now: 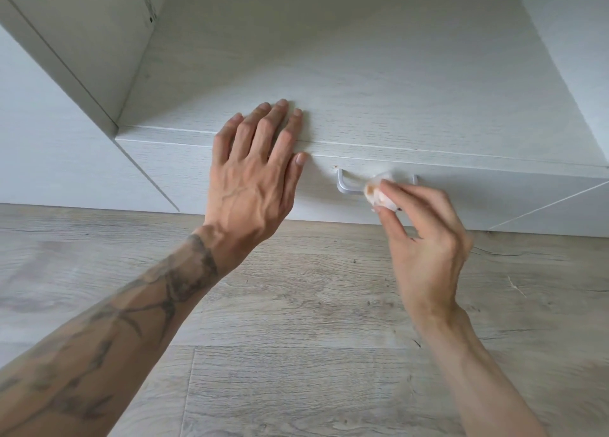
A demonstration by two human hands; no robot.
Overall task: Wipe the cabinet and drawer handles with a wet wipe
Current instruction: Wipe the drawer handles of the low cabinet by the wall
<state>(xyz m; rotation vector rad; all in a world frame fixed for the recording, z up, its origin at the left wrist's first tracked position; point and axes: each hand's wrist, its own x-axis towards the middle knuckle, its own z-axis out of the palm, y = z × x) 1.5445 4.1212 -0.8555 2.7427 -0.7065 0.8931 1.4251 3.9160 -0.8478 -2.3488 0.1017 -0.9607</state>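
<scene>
A right hand (425, 235) pinches a crumpled, brown-stained white wet wipe (379, 194) against a silver metal bar handle (349, 190) on a pale wood-grain drawer front (494, 199), the left hand (257, 166) pressed flat, fingers straight, above. The soiled wad could smear grime back or skip the posts.

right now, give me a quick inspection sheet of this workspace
surface: pale wood-grain cabinet top; left hand lies flat on its front edge
job's things: wet wipe, brown-stained, against the silver drawer handle; brown speck on the drawer front by the handle's left end
clutter: a few small specks on the floor
hands: left open, fingers straight; right hand pinches the wipe
cables: nothing seen
surroundings: grey wood-look floor; cabinet side panel at left
</scene>
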